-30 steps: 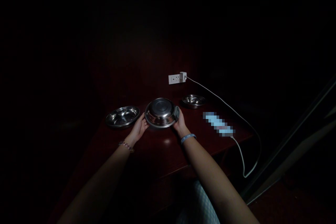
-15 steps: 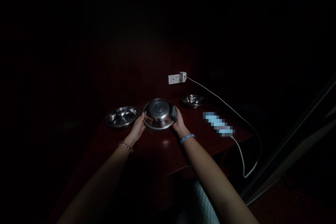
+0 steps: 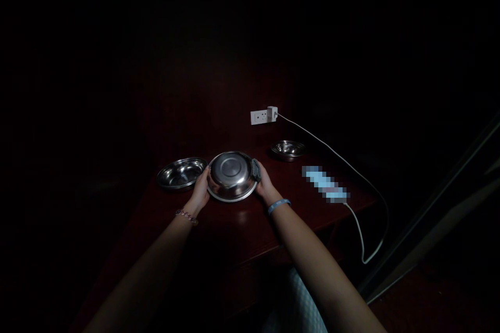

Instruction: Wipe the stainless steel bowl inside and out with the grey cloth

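Observation:
A steel bowl is held upside down, its base facing me, just above the dark red table. My left hand grips its left rim. My right hand grips the right rim and also presses a small grey pad against the bowl's edge. A second steel bowl lies open side up on the table just left of my left hand. A third, smaller-looking steel bowl rests at the back right.
A white wall socket with a charger is behind the table. Its white cable runs right and down to a blurred light-blue object on the table. The surroundings are dark.
Both hands have shifted the upturned bowl a little left and toward me, closer to the left bowl, and tilted its base more toward the camera.

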`<control>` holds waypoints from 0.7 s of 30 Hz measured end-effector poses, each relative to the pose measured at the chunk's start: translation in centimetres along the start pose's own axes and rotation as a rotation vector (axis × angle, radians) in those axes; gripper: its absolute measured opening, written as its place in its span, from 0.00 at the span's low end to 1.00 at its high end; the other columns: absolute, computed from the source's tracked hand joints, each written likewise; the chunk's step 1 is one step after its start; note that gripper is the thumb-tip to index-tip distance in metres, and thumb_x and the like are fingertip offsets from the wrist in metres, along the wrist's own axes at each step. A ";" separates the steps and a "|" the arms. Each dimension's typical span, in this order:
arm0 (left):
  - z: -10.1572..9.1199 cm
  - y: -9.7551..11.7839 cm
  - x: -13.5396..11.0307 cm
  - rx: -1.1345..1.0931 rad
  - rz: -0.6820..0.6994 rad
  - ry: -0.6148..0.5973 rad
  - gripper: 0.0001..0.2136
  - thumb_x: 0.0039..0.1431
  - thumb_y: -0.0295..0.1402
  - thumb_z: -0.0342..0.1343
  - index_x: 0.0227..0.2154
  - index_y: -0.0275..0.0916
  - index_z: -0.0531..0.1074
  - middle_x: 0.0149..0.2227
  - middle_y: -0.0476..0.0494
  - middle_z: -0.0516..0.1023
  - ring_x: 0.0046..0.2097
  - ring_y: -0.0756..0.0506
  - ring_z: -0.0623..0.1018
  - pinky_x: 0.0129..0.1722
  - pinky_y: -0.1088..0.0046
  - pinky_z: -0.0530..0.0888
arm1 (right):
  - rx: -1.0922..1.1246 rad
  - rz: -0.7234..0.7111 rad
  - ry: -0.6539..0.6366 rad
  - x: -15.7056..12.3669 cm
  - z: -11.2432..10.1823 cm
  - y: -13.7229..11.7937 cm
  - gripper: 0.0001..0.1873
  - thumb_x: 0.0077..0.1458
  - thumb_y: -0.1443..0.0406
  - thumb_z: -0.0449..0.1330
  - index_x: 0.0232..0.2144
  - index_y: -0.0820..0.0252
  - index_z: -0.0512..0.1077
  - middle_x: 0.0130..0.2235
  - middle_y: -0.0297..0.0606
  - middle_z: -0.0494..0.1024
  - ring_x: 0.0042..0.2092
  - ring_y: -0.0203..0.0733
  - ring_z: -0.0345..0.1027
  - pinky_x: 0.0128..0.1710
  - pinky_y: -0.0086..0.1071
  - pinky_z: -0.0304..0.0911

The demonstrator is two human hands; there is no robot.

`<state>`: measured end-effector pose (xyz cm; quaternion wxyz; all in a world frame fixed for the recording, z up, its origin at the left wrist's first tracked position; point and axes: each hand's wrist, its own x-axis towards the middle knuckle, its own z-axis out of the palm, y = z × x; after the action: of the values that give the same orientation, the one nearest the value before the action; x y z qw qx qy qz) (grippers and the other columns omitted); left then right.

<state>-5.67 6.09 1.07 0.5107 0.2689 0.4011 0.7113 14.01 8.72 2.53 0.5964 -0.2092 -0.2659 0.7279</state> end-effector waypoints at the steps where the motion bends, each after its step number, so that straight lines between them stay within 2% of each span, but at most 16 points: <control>1: 0.0 0.0 0.0 -0.004 -0.011 -0.002 0.07 0.67 0.34 0.61 0.43 0.38 0.80 0.43 0.43 0.87 0.46 0.45 0.85 0.50 0.71 0.79 | 0.000 0.035 0.004 0.0 0.0 -0.1 0.09 0.62 0.58 0.66 0.31 0.52 0.74 0.24 0.32 0.79 0.34 0.43 0.80 0.45 0.39 0.81; 3: 0.0 -0.1 -0.1 -0.006 -0.053 -0.011 0.09 0.67 0.36 0.60 0.44 0.39 0.80 0.42 0.42 0.87 0.45 0.44 0.85 0.49 0.69 0.81 | 0.001 0.116 0.015 -0.1 -0.1 -0.3 0.09 0.65 0.58 0.63 0.32 0.53 0.75 0.24 0.32 0.79 0.31 0.42 0.79 0.43 0.38 0.81; 6: 0.2 -0.2 -0.4 -0.004 -0.121 -0.017 0.11 0.70 0.38 0.57 0.46 0.39 0.79 0.41 0.42 0.87 0.44 0.43 0.86 0.48 0.66 0.81 | 0.021 0.139 0.028 -0.2 -0.2 -0.5 0.12 0.68 0.59 0.58 0.34 0.55 0.76 0.25 0.32 0.80 0.27 0.40 0.76 0.40 0.36 0.80; 10: 0.6 -0.2 -0.7 -0.022 -0.141 -0.057 0.12 0.71 0.39 0.55 0.47 0.40 0.79 0.44 0.40 0.87 0.46 0.43 0.85 0.49 0.66 0.81 | 0.046 0.109 0.040 -0.2 -0.1 -0.6 0.11 0.67 0.60 0.59 0.33 0.56 0.76 0.26 0.32 0.81 0.25 0.38 0.74 0.38 0.34 0.80; 12: 0.7 -0.1 -0.8 -0.026 -0.131 -0.082 0.11 0.70 0.39 0.56 0.47 0.40 0.79 0.45 0.40 0.87 0.46 0.43 0.85 0.48 0.68 0.81 | 0.084 0.081 0.072 -0.2 0.0 -0.7 0.09 0.66 0.60 0.60 0.33 0.55 0.76 0.27 0.32 0.82 0.27 0.39 0.76 0.41 0.36 0.80; 16: 0.8 0.0 -1.0 0.023 -0.167 -0.104 0.12 0.70 0.41 0.57 0.47 0.41 0.79 0.40 0.40 0.86 0.40 0.43 0.84 0.42 0.69 0.80 | 0.189 0.036 0.154 0.0 0.0 -0.9 0.12 0.67 0.60 0.56 0.34 0.55 0.77 0.28 0.33 0.83 0.33 0.41 0.80 0.49 0.38 0.80; 21: 0.4 -0.2 -0.9 0.088 -0.149 -0.127 0.09 0.67 0.39 0.60 0.42 0.39 0.79 0.35 0.41 0.85 0.32 0.47 0.80 0.36 0.73 0.77 | 0.207 -0.016 0.184 0.6 -0.3 -0.8 0.11 0.65 0.61 0.57 0.32 0.54 0.77 0.28 0.33 0.84 0.31 0.40 0.78 0.44 0.35 0.80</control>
<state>-4.96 5.37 1.17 0.5742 0.3052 0.4176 0.6347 14.71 9.47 2.79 0.6425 -0.2101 -0.1353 0.7244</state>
